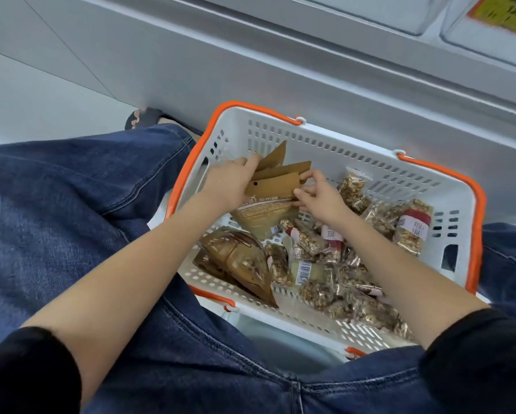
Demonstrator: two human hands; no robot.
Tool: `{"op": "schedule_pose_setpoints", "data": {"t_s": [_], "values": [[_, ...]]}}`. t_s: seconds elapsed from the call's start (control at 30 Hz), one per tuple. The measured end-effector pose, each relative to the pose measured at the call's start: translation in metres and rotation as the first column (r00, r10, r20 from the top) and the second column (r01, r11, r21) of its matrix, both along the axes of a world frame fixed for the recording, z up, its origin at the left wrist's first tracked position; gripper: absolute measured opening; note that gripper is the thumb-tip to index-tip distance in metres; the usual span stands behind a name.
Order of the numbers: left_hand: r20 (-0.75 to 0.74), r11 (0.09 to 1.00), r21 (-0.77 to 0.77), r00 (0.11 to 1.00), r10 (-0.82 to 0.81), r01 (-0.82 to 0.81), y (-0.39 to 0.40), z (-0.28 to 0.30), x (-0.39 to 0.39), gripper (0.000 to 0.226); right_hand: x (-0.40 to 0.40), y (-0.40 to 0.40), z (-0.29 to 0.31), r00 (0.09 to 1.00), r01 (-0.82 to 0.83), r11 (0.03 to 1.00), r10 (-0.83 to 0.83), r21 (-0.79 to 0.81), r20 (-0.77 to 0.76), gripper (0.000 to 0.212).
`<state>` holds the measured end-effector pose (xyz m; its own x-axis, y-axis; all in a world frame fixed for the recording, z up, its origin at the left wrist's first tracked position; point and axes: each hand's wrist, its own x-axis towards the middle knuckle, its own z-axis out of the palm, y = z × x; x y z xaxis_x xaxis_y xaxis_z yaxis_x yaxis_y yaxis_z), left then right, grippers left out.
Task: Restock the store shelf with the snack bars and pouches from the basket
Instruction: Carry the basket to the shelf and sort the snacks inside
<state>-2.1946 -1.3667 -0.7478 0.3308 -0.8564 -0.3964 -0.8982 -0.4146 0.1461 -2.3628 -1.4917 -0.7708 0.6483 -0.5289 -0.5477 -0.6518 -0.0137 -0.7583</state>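
A white basket [325, 138] with an orange rim sits between my knees. At its left end my left hand [230, 182] grips a fanned bunch of brown pouches [273, 186], standing them on end. My right hand [319, 195] pinches the right edge of the same bunch. Another brown pouch [239, 261] lies flat near the front left corner. Several clear-wrapped snack bars [325, 264] with red and white labels fill the right half, under my right forearm.
A grey metal shelf base [280, 70] runs across just behind the basket, with clear price-tag strips [489, 34] at the top right. My denim-clad legs [71, 204] flank the basket on both sides. Pale floor lies at the far left.
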Motion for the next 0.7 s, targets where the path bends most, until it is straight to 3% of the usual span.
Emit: {"op": "schedule_pose_setpoints", "data": {"t_s": [0.1, 0.17, 0.27, 0.33, 0.37, 0.47, 0.57, 0.63, 0.7], "values": [[0.136, 0.999, -0.034, 0.99, 0.041, -0.036, -0.001, -0.008, -0.007, 0.075, -0.016, -0.004, 0.008, 0.975, -0.195, 0.948, 0.159, -0.25, -0.155, 0.046], [0.248, 0.991, -0.133, 0.969, 0.003, 0.031, 0.003, -0.01, -0.013, 0.083, -0.031, 0.008, 0.004, 0.89, -0.417, 0.869, 0.331, -0.265, -0.315, 0.062], [0.404, 0.909, -0.314, 0.905, -0.134, 0.275, 0.008, -0.007, -0.022, 0.085, -0.039, 0.037, -0.013, 0.551, -0.787, 0.589, 0.536, -0.184, -0.64, 0.101], [0.43, 0.808, -0.388, 0.862, -0.267, 0.444, 0.011, -0.002, -0.029, 0.077, -0.031, 0.05, -0.02, 0.366, -0.892, 0.433, 0.517, -0.132, -0.774, 0.105], [0.412, 0.77, -0.397, 0.847, -0.335, 0.498, 0.013, 0.001, -0.033, 0.075, -0.026, 0.053, -0.018, 0.327, -0.905, 0.41, 0.49, -0.117, -0.808, 0.101], [0.329, 0.766, -0.333, 0.829, -0.452, 0.549, 0.02, 0.0, -0.044, 0.076, -0.021, 0.052, -0.013, 0.314, -0.923, 0.36, 0.507, -0.134, -0.803, 0.08], [0.164, 0.815, -0.212, 0.842, -0.513, 0.539, 0.019, -0.001, -0.053, 0.049, -0.031, 0.034, -0.001, 0.368, -0.916, 0.366, 0.601, -0.164, -0.71, 0.064], [0.023, 0.872, -0.066, 0.875, -0.484, 0.484, 0.015, -0.002, -0.058, 0.029, -0.04, 0.015, 0.016, 0.418, -0.899, 0.4, 0.66, -0.179, -0.624, 0.058], [-0.118, 0.913, 0.046, 0.91, -0.398, 0.405, 0.01, -0.009, -0.064, 0.025, -0.052, -0.008, 0.039, 0.421, -0.904, 0.362, 0.67, -0.227, -0.611, 0.051]]}}
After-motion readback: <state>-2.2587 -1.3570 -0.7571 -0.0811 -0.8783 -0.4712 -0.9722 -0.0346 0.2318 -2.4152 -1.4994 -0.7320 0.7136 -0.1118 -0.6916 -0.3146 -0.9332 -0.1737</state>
